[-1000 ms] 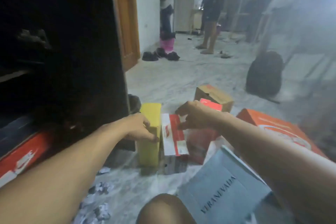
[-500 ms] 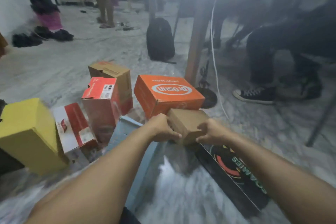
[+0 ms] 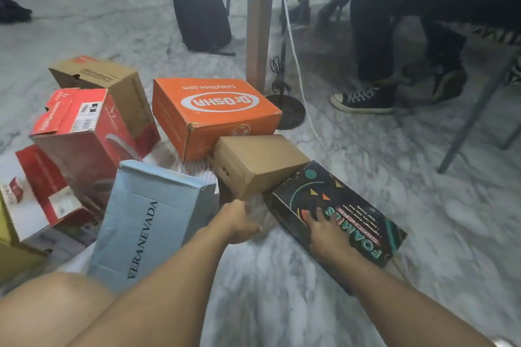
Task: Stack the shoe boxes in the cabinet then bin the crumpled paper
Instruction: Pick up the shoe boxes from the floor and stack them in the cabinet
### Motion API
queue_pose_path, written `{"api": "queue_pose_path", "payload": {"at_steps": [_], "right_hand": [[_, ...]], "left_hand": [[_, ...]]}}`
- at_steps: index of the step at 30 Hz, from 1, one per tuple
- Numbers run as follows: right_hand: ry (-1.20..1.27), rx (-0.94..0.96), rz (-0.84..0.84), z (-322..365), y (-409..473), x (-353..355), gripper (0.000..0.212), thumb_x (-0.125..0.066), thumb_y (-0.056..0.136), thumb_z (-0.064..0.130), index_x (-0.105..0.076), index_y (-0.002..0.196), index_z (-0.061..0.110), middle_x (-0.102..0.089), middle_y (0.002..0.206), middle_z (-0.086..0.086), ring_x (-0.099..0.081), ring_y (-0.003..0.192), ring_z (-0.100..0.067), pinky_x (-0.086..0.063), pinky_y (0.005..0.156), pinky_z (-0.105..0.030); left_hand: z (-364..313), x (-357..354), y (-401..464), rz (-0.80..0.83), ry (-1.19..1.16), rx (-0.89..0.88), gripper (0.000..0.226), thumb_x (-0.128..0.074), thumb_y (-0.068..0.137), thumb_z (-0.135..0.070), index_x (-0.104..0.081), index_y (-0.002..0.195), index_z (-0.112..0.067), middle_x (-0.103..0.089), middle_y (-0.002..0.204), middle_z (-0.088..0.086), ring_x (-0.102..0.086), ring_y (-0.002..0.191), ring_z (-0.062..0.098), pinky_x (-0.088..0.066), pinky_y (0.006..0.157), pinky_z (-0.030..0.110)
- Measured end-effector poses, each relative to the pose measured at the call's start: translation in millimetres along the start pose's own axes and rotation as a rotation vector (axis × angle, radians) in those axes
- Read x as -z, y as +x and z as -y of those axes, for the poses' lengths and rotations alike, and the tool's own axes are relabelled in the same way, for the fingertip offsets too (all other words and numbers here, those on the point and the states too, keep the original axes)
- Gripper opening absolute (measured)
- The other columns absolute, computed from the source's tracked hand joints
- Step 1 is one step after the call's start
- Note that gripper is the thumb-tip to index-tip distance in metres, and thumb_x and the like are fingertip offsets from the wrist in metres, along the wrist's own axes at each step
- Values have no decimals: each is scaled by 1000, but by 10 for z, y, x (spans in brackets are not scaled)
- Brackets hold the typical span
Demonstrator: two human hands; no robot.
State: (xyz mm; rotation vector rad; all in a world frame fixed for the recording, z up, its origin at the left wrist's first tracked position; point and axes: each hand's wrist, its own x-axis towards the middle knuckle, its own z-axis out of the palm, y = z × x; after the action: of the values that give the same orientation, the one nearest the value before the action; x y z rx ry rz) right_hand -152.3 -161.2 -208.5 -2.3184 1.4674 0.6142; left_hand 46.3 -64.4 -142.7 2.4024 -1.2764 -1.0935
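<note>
On the marble floor, the right hand [image 3: 328, 235] presses spread fingers on the black box [image 3: 346, 205]

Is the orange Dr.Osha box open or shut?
Shut. The orange box lies flat on the floor, lid down flush all round, logo side up; its contents cannot be seen.

Orange box [image 3: 217, 110], plain brown box [image 3: 258, 163], pale blue box [image 3: 149, 222], black box [image 3: 338, 211] with bright shapes, grey-white marbled floor [image 3: 423, 205].
</note>
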Motion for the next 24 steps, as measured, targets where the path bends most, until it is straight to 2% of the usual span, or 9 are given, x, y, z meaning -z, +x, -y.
{"api": "queue_pose_path", "payload": {"at_steps": [4,6,8,10,12,15,17,20,24], "right_hand": [[-55,102,-30,76,-170,-138,79,-54,86,4,-20,150,36,-13,162,-3,-20,143,-38,-42,101,-58],[-40,165,-15,86,-303,-189,79,-55,84,4,-24,149,37,-15,162,-1,-20,144,-35,-40,103,-56],[50,179,-49,24,-415,-240,77,-57,80,9,-31,147,37,-20,161,1,-19,146,-29,-34,109,-53],[186,75,-183,-85,-477,-298,74,-61,78,22,-34,147,35,-20,161,0,-15,148,-25,-26,114,-53],[334,-165,-296,-216,-533,-330,79,-67,78,39,-31,148,31,-10,162,-6,-7,148,-31,-21,113,-61],[547,-490,-201,-376,-596,-379,107,-79,66,57,-18,149,27,10,160,-13,2,146,-44,-23,104,-72],[682,-521,-150,-436,-620,-454,121,-83,59,60,-11,150,29,16,158,-16,2,144,-50,-24,107,-67],[719,-505,-111,-448,-663,-509,136,-87,51,61,-1,152,32,19,157,-16,-7,143,-49,-28,110,-55],[708,-514,-215,-454,-706,-531,125,-91,46,55,-21,148,33,-2,157,-14,-25,138,-46,-32,110,-51]], "left_hand": [[82,-63,112,10,-35,46,34,-71,78,-27,-64,106,-9,-67,109,5,-63,102,26,-50,79,29],[92,-116,132,4,-39,70,25,-71,76,-24,-66,94,-7,-67,97,9,-65,95,29,-46,68,27],[93,-197,140,16,-45,89,27,-70,72,-20,-66,92,-3,-67,93,13,-65,88,30,-42,61,26],[72,-295,127,46,-53,103,25,-68,71,-16,-63,91,-2,-66,92,14,-63,81,30,-41,57,25],[22,-357,129,56,-73,85,22,-67,69,-14,-61,86,-2,-68,93,16,-65,83,32,-42,55,27],[-47,-408,182,86,-125,71,43,-73,62,-14,-60,102,0,-68,99,14,-67,87,28,-55,67,36],[-90,-424,199,125,-182,92,56,-78,59,-13,-57,110,-2,-65,99,10,-64,81,21,-55,67,33],[-111,-435,207,182,-236,123,49,-78,68,-5,-55,111,0,-61,90,6,-58,70,13,-47,53,22],[-134,-421,179,175,-300,118,32,-78,65,1,-64,93,-4,-64,91,10,-62,67,16,-50,51,23]]}}
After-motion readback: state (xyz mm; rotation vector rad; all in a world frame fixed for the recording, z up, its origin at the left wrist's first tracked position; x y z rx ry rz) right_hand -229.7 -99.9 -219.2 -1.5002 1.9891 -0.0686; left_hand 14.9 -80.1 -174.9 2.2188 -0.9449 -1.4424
